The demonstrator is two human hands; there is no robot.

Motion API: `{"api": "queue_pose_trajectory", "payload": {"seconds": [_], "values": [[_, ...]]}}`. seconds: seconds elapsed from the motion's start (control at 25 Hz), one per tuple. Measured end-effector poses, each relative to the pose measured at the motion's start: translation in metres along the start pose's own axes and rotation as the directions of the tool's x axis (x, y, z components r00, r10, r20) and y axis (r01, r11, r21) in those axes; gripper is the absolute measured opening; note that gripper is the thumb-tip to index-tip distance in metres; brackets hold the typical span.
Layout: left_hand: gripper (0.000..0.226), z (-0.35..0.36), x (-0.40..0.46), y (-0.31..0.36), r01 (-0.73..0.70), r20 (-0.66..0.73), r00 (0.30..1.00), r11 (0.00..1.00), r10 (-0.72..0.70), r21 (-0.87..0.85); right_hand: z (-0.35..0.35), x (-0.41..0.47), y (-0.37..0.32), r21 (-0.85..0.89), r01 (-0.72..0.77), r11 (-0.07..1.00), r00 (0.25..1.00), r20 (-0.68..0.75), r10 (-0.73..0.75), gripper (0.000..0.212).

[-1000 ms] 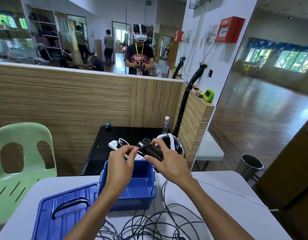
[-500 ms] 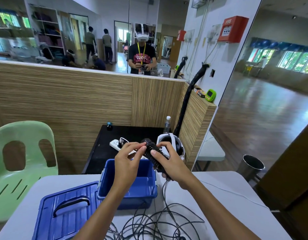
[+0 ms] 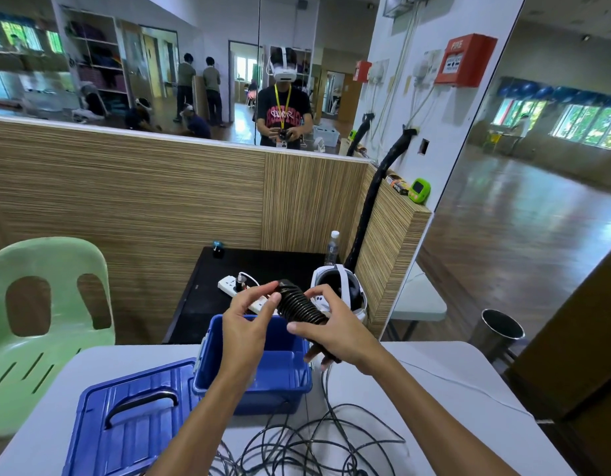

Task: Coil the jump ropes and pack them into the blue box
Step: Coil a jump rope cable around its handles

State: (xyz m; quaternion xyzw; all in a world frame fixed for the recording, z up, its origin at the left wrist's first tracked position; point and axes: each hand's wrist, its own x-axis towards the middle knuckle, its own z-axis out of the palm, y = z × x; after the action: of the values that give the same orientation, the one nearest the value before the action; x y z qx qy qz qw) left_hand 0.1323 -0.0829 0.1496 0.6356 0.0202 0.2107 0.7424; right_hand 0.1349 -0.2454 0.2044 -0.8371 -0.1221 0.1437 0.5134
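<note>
Both hands hold a black ribbed jump rope handle (image 3: 298, 304) above the open blue box (image 3: 252, 379). My right hand (image 3: 335, 331) grips its lower end. My left hand (image 3: 247, 317) pinches its upper end with thumb and fingers. A thin black rope runs down from the handle to a loose tangle of black jump rope (image 3: 317, 444) on the white table (image 3: 417, 407) in front of the box. The box looks empty inside.
The box's blue lid (image 3: 125, 420) with a black handle lies on the table left of the box. A green plastic chair (image 3: 39, 314) stands at the left. Behind the box is a low black table (image 3: 262, 266) with a power strip (image 3: 235, 285), a headset (image 3: 341, 290) and a bottle (image 3: 332, 243).
The handle has turned from lying crosswise to slanting down to the right, and both hands have shifted along it. My head has tilted slightly.
</note>
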Motion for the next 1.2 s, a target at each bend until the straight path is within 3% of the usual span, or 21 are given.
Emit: {"api": "queue_pose_trajectory", "payload": {"seconds": [0.12,0.24,0.36,0.48,0.64,0.76,0.8,0.88,0.92,1.0,1.08,1.12,1.2], "values": [[0.013,0.001,0.007,0.004,0.133,0.114,0.987,0.978,-0.115,-0.163,0.002,-0.001,0.002,-0.086,0.047,0.995,0.998,0.037,-0.044,0.044],[0.012,0.003,0.005,0.017,-0.101,0.090,0.991,0.995,0.098,0.026,0.011,0.001,0.004,-0.150,0.104,0.983,0.993,-0.047,-0.113,0.040],[0.017,-0.005,0.005,0.015,-0.351,0.182,0.934,0.879,0.306,0.324,-0.002,0.007,0.006,-0.145,0.102,0.984,0.972,-0.195,-0.130,0.043],[0.015,-0.008,0.002,0.009,-0.296,0.192,0.952,0.883,0.240,0.363,-0.010,0.011,0.003,-0.248,0.176,0.953,0.959,-0.175,-0.223,0.045],[0.013,-0.003,0.000,0.024,-0.364,0.048,0.925,0.845,0.377,0.392,0.000,0.005,0.004,-0.352,0.201,0.914,0.953,-0.144,-0.265,0.029],[0.016,0.001,-0.009,0.041,-0.458,0.108,0.884,0.798,0.454,0.391,0.000,0.003,0.011,-0.422,0.222,0.879,0.948,-0.119,-0.296,0.027],[0.021,0.003,-0.007,0.050,-0.405,0.106,0.914,0.854,0.392,0.326,0.001,0.004,0.012,-0.469,0.226,0.854,0.942,-0.116,-0.314,0.032],[0.038,0.008,0.007,0.071,-0.068,0.096,0.994,0.983,0.052,0.172,0.005,0.006,0.015,-0.630,0.203,0.750,0.931,-0.114,-0.348,0.041],[0.043,0.005,0.016,0.079,0.156,0.156,0.971,0.977,-0.179,0.147,0.006,0.007,0.016,-0.694,0.183,0.697,0.927,-0.115,-0.357,0.045],[0.046,-0.004,0.027,0.087,0.435,0.389,0.782,0.873,-0.487,0.219,0.003,0.007,0.018,-0.779,0.148,0.609,0.922,-0.114,-0.370,0.051],[0.044,-0.013,0.028,0.082,0.446,0.531,0.628,0.823,-0.568,0.352,-0.003,0.007,0.021,-0.840,0.121,0.528,0.921,-0.104,-0.376,0.056],[0.040,-0.014,0.026,0.080,0.429,0.546,0.600,0.811,-0.585,0.398,-0.004,0.007,0.023,-0.864,0.115,0.491,0.919,-0.095,-0.383,0.058],[0.024,-0.011,0.023,0.074,0.439,0.506,0.616,0.797,-0.604,0.415,-0.005,0.007,0.026,-0.887,0.117,0.447,0.912,-0.082,-0.402,0.059]]}}
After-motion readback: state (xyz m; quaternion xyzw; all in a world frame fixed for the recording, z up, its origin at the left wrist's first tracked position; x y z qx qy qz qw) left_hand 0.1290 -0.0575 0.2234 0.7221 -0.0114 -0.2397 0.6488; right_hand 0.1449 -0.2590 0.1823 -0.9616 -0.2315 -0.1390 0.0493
